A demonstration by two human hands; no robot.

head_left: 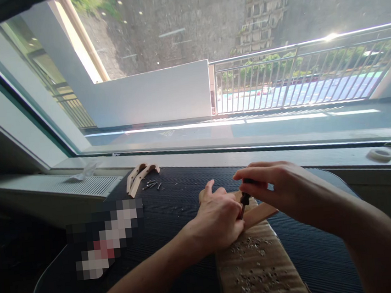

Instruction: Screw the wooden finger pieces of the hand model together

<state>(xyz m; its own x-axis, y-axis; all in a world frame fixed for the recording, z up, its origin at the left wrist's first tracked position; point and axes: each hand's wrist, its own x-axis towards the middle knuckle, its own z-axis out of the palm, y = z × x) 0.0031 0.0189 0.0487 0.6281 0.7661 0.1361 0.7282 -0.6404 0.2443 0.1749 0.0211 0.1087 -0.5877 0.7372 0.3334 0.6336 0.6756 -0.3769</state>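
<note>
My right hand [266, 181] is closed round the black handle of a screwdriver [245, 199], which stands nearly upright with its shaft pointing down. Its tip is hidden behind the fingers of my left hand [222, 213]. That hand is closed on a pale wooden piece [262, 213], pressing it down on a piece of corrugated cardboard [259, 274], with one finger sticking up. Part of the wood is covered by my fingers. Many small holes pit the cardboard nearer to me.
On the dark table [173, 199], two curved wooden pieces [142, 177] with holes lie at the far left beside several screws [153, 184]. A blurred-out object [111, 240] lies at the left. Rolls of tape [380, 155] rest on the sill below the window.
</note>
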